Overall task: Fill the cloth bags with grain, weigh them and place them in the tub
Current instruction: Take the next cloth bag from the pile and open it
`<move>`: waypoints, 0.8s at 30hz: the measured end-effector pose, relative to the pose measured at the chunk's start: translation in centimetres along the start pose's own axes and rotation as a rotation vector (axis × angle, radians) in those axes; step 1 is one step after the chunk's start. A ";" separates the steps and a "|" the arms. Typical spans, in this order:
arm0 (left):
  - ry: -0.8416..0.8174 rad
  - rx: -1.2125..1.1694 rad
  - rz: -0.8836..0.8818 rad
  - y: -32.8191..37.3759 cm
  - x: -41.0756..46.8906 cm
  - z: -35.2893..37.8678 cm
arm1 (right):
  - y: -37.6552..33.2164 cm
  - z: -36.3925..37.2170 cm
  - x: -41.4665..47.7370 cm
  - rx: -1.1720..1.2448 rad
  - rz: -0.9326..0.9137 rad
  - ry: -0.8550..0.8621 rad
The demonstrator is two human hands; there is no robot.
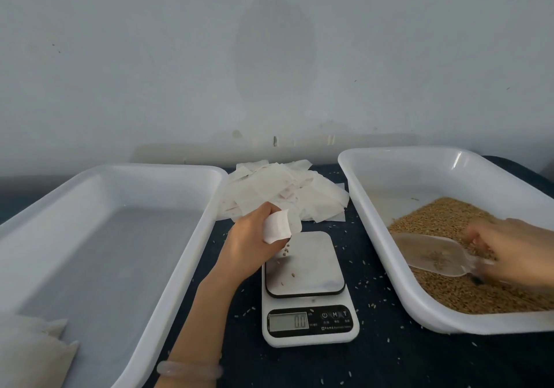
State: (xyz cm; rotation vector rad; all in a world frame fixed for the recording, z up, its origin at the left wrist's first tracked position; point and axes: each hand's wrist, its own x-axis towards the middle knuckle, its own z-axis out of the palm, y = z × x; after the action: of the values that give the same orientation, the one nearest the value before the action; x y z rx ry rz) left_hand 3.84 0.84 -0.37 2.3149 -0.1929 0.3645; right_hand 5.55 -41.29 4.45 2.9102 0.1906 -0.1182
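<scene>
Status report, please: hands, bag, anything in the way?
Left hand grips cloth bag above scale. Right hand holds scoop in grain. Stray grains on its platform.

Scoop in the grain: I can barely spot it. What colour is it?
The scoop is clear, colourless plastic; head view.

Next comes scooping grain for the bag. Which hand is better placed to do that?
Right. The right hand holds the scoop in the grain tub; the left hand is holding the cloth bag over the scale.

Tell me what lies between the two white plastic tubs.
Head view: a white digital scale, a pile of white cloth bags behind it, and the left hand gripping a bag.
</scene>
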 end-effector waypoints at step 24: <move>-0.014 -0.006 -0.004 0.1 -0.1 -0.2 | 6.0 0.7 2.1 0.464 -0.272 -0.454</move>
State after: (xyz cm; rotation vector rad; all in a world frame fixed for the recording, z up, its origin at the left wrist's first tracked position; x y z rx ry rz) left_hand 3.72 0.93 -0.25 2.3120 -0.1957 0.3456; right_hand 8.44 -47.04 4.84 3.1760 0.5381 -0.9735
